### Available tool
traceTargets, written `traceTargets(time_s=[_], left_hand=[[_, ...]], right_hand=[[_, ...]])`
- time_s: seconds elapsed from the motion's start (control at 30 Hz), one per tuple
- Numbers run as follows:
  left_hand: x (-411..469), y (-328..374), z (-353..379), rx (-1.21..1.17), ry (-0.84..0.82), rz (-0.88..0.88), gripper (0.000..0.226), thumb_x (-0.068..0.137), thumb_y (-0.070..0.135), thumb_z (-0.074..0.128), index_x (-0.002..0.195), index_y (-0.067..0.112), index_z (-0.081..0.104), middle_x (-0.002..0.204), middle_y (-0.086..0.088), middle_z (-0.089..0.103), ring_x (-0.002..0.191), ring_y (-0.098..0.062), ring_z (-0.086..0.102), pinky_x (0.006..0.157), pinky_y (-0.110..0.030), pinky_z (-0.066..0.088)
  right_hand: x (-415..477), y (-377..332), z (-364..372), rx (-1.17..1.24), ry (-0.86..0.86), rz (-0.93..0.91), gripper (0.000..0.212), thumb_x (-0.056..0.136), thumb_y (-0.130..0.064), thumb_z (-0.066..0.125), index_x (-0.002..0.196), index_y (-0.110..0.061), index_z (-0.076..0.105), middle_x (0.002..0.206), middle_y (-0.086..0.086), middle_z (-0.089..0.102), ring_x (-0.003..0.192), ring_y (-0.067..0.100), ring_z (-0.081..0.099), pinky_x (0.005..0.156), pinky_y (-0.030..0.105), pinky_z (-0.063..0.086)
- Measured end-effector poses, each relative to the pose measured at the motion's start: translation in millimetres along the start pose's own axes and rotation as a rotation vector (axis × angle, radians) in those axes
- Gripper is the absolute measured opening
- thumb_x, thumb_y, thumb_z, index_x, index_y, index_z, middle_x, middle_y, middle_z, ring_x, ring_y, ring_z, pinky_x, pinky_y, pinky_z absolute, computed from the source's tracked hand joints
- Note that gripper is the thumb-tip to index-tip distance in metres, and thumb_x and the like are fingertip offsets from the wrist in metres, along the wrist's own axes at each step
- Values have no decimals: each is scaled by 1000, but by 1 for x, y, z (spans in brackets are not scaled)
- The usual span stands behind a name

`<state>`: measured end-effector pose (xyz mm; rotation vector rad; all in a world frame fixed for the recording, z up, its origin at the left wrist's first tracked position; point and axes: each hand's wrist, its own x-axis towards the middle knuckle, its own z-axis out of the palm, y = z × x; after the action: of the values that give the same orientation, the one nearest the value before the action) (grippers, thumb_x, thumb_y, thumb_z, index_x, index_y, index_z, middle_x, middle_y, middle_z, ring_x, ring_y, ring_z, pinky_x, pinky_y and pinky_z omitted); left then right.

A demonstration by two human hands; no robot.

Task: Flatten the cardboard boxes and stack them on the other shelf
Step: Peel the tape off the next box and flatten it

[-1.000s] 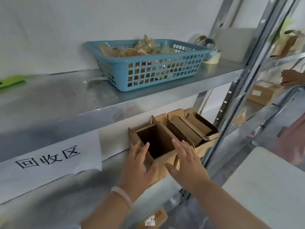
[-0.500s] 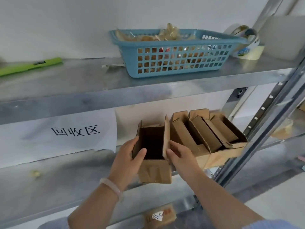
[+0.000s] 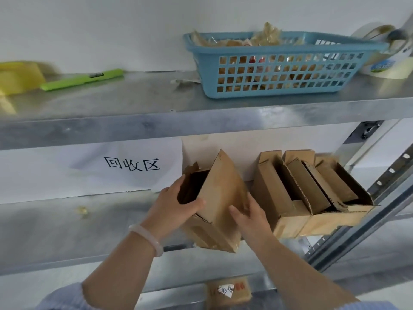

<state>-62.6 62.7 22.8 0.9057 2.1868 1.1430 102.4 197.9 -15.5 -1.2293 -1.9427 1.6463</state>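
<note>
Head view, held box: a brown cardboard box, open at the top and tilted to the left, is at the front edge of the grey metal middle shelf, held between both hands.
Left hand: the left hand grips the box's open mouth, with the thumb across the near rim and the fingers curled round the left wall. A pale bangle circles the wrist.
Right hand: the right hand clasps the box's lower right side, with the thumb on the front face. The fingers wrap round the far edge and are partly hidden.
Other boxes: a row of open brown cardboard boxes stands on the same shelf just to the right, apart from the held one, flaps up.
Sign: a white paper sheet with black characters hangs under the upper metal shelf, left of the held box.
Upper shelf: a blue plastic lattice basket holds crumpled wrappers, with a roll of pale tape beside it on the right. A lime-green pen-shaped tool and a blurred yellow object lie far left.
Below: a small brown parcel with a handwritten white label lies on the shelf underneath.
</note>
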Motion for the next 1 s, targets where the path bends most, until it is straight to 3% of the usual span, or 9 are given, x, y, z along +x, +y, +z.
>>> traceTargets(time_s=[0.13,0.27,0.33,0.4,0.57,0.7,0.8,0.9,1.0], left_hand=[[-14,-11,-3,-261,-3,48,55,67,52,72,112,69,47,112,32,62,104,7,60,80,-18,51],[-19,-36,1,-508,-44,-71,81,81,34,74,141,55,24,122,29,53,108,5,56,84,-20,49],[-22,-47,2,-547,-120,-127,87,86,18,68,148,45,13,135,15,50,116,-5,55,90,-25,47],[-24,-54,6,-523,-186,-145,89,84,9,70,149,39,17,133,9,55,116,-10,57,89,-26,50],[-29,-54,20,-539,-64,-221,85,68,23,82,138,26,34,125,5,58,104,-8,60,65,-16,53],[-27,-60,11,-403,285,-195,124,57,32,90,148,38,6,141,2,37,130,-22,40,102,-44,43],[-24,-61,-7,-174,399,-124,135,56,45,89,147,47,-11,152,6,19,138,-18,24,113,-44,28],[-18,-56,-19,-172,351,4,116,58,52,85,143,57,6,147,15,29,134,-8,31,107,-32,34],[-14,-50,-23,-210,258,66,93,56,56,80,137,47,36,131,16,50,121,-6,49,99,-30,44]], right_hand=[[-2,15,-4,267,-113,287,96,75,-56,73,151,-33,19,140,-1,44,121,26,49,105,47,44],[1,10,-8,258,97,105,105,64,-47,84,150,-26,27,129,-5,51,104,14,53,91,34,48],[3,0,-13,125,122,-16,97,65,-47,84,146,-29,34,115,-15,52,94,3,52,84,28,47],[4,-8,-16,-89,141,-153,90,68,-49,81,144,-33,36,116,-17,49,95,2,50,86,28,45],[0,-24,-10,-418,173,-465,65,81,-45,70,140,-40,41,123,-20,39,107,2,43,96,23,41],[-1,-32,-6,-519,164,-569,59,86,-46,64,141,-42,41,120,-26,33,109,1,39,97,20,35],[-6,-40,-2,-570,133,-681,53,88,-42,64,138,-41,46,123,-26,38,113,-1,37,101,20,35],[-11,-53,7,-622,100,-945,44,85,-25,72,128,-26,62,121,-9,56,111,7,47,100,26,42],[-14,-59,17,-706,23,-1126,38,83,-14,75,120,-19,68,111,-3,65,105,17,58,95,32,48]])
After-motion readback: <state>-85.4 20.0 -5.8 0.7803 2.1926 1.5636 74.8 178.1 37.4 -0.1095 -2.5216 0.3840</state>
